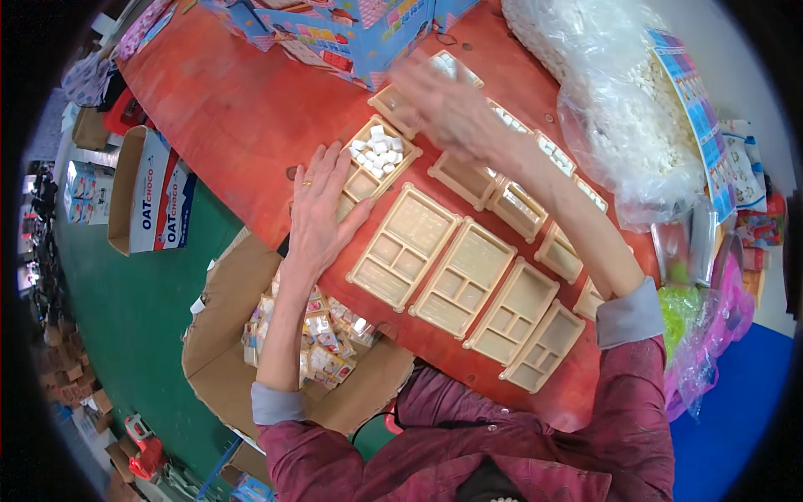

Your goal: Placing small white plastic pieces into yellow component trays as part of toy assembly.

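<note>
My red desk (251,109) carries a big clear bag (615,125) on its far right, then pale trays (407,247) in slanting rows. One partly filled tray (361,185) lies by my left hand (323,199), fingers spread wide along its side. My right hand (447,109) blurs above the farther trays; I can't tell whether its fingers hold anything. I'd steady that tray lightly, keeping its loose white cubes (376,151) inside their compartment.

The trays (406,247) look smooth plastic, the big bag (619,125) glossy film.
</note>
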The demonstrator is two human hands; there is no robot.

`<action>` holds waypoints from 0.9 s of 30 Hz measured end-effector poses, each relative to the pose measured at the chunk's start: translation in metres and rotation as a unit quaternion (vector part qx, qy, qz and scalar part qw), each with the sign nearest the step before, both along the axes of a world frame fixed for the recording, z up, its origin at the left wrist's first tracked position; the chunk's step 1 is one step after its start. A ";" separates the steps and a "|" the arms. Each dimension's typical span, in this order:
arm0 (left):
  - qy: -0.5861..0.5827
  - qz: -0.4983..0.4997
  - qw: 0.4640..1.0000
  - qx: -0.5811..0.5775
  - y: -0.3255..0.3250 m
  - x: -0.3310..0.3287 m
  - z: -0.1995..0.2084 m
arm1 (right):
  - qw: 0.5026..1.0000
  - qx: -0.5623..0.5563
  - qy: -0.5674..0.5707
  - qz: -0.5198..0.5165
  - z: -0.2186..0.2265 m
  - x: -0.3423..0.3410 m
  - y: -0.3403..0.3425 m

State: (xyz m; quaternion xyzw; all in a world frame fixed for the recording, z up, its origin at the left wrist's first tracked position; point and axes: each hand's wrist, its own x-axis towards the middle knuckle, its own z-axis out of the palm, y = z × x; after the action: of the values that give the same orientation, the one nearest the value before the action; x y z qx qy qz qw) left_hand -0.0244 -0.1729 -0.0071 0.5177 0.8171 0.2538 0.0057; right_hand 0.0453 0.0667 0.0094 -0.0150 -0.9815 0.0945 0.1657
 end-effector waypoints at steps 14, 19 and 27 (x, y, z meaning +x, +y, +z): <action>0.018 -0.005 1.000 0.003 0.001 -0.001 -0.003 | 0.978 -0.195 0.068 0.017 -0.009 0.002 -0.049; 0.021 -0.009 1.000 0.000 0.001 -0.002 0.000 | 0.961 -0.260 0.074 0.067 -0.013 0.009 -0.049; 0.011 -0.001 1.000 -0.004 0.002 0.000 -0.001 | 0.989 -0.133 0.053 0.037 0.002 0.008 -0.056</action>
State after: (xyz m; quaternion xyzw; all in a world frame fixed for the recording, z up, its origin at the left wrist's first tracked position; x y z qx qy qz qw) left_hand -0.0242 -0.1711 -0.0077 0.5210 0.8175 0.2453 -0.0008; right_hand 0.0529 0.0107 0.0115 0.0042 -0.9501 0.2306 0.2102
